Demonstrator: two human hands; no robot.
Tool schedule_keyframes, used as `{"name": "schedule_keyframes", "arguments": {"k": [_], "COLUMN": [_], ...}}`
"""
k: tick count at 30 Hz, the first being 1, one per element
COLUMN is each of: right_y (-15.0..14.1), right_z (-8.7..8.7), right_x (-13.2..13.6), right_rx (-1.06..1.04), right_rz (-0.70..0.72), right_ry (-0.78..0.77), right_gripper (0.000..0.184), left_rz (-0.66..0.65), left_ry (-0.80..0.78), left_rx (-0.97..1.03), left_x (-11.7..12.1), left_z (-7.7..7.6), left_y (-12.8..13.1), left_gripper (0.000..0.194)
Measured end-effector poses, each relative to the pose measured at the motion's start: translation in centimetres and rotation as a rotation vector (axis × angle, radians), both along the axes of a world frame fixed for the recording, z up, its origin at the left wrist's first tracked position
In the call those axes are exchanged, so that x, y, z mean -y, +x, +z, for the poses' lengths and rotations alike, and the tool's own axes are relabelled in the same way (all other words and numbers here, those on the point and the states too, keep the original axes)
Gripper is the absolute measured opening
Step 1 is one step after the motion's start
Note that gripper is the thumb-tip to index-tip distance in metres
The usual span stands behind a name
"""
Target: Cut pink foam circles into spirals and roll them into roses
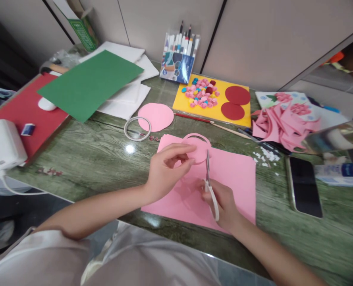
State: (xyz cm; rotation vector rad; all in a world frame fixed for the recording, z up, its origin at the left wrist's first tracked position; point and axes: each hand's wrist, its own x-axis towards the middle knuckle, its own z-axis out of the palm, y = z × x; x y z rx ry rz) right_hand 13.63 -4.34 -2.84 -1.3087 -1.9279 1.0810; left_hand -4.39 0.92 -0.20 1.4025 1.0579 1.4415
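Observation:
Between the thumb and fingers of my left hand (pixel 170 169) is a pink paper circle (pixel 200 150), held above the pink sheets (pixel 238 174) on the table. A thin curved strip of pink paper (pixel 198 135) arches off its far edge. My right hand (pixel 224 202) grips white-handled scissors (pixel 213 198), their blades pointing away from me at the right edge of the circle. Whether the blades are parted is hard to make out. A larger pink paper disc (pixel 156 116) and a white ring (pixel 137 128) lie beyond my left hand.
A yellow sheet (pixel 218 113) bears small coloured pieces and two red circles (pixel 237 95). Pink scraps (pixel 283 121), a phone (pixel 304 186) and a tube (pixel 343 173) lie right. Markers (pixel 180 55) stand behind. Green paper (pixel 93 83) and a white charger (pixel 5 145) are left.

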Motion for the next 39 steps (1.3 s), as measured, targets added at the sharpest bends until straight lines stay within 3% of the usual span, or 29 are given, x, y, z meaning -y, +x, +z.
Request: {"name": "schedule_keyframes", "arguments": {"k": [15, 39], "right_y": [-0.02, 0.11], "right_z": [0.18, 0.12], "right_x": [-0.14, -0.18], "right_rx": [0.026, -0.006], "right_rz": [-0.001, 0.017], "right_ry": [-0.006, -0.03], "right_gripper": [0.037, 0.032], "left_rz": [0.033, -0.017], "left_ry": [0.033, 0.037], "left_rx": [-0.042, -0.028], "left_x": [-0.21, -0.04], "left_z": [-0.06, -0.07], "left_y": [-0.27, -0.3], "left_gripper": [0.021, 0.027]}}
